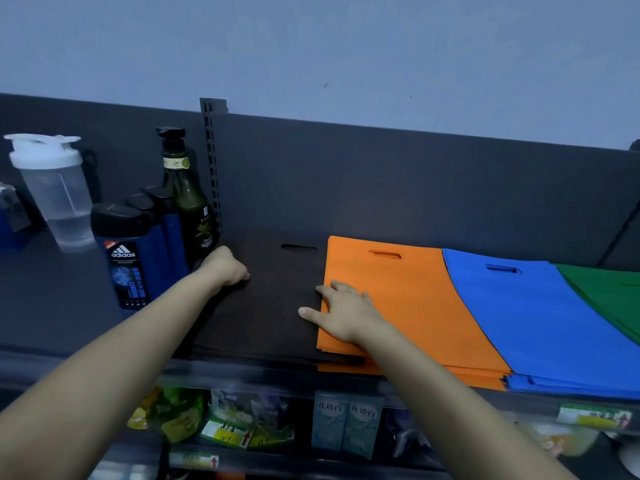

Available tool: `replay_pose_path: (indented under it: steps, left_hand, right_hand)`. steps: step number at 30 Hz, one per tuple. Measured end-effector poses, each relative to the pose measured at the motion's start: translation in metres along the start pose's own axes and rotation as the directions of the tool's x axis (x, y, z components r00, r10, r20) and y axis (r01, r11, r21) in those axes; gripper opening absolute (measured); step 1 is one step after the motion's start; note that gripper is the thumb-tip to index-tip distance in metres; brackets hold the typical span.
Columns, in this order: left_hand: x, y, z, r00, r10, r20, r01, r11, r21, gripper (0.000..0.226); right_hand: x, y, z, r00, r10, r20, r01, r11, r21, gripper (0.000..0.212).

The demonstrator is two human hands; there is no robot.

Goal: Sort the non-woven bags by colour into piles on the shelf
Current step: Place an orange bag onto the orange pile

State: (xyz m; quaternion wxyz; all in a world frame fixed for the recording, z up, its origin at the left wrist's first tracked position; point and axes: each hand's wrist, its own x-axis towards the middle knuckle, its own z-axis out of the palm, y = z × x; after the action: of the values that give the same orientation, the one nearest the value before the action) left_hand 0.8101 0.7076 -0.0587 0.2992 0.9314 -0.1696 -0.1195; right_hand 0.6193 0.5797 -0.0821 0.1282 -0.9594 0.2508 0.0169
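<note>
four flat piles of non-woven bags side by side on the dark shelf [62,306], both hands down on them

left to right: dark brown pile [273,306], orange pile [398,299], blue pile [526,320], green pile [609,296]. all matte, felty rectangles, and the first three show oval die-cut handle slots. left hand [227,266] sits at the brown pile's far left edge with its fingers curled under; can't tell if it's pinching fabric. right hand [343,315] lies flat, fingers spread, on the orange pile's left edge, thumb on the brown. left of the bags there's a blue "adidas" bottle [126,258] with a black cap, a glossy green pump bottle [188,202], and a clear plastic shaker cup [55,192] with a white lid.
</note>
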Motion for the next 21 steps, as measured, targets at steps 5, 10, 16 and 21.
replay_pose_path:
  steps: [5, 10, 16, 21]
  left_hand:
    - [-0.008, -0.015, -0.022, 0.954, 0.209, -0.214, -0.176, 0.971, 0.161, 0.041]
    - [-0.011, -0.022, -0.035, 0.883, 0.376, -0.281, -0.255, 0.887, 0.386, 0.031]
    - [-0.011, -0.030, -0.022, 0.897, 0.429, -0.102, -0.295, 0.756, 0.584, 0.071]
    - [-0.010, -0.042, 0.000, 0.870, 0.479, 0.117, -0.373, 0.483, 0.793, 0.082]
  right_hand:
    - [0.006, -0.003, -0.004, 0.999, 0.045, 0.006, -0.045, 0.999, 0.005, 0.070]
    - [0.014, -0.017, -0.003, 1.000, 0.026, 0.005, -0.026, 0.999, 0.030, 0.067]
    - [0.011, -0.041, 0.008, 0.992, -0.027, 0.125, 0.038, 0.996, -0.086, 0.075]
    - [0.013, -0.046, 0.008, 0.986, 0.013, 0.164, 0.014, 0.986, -0.164, 0.076]
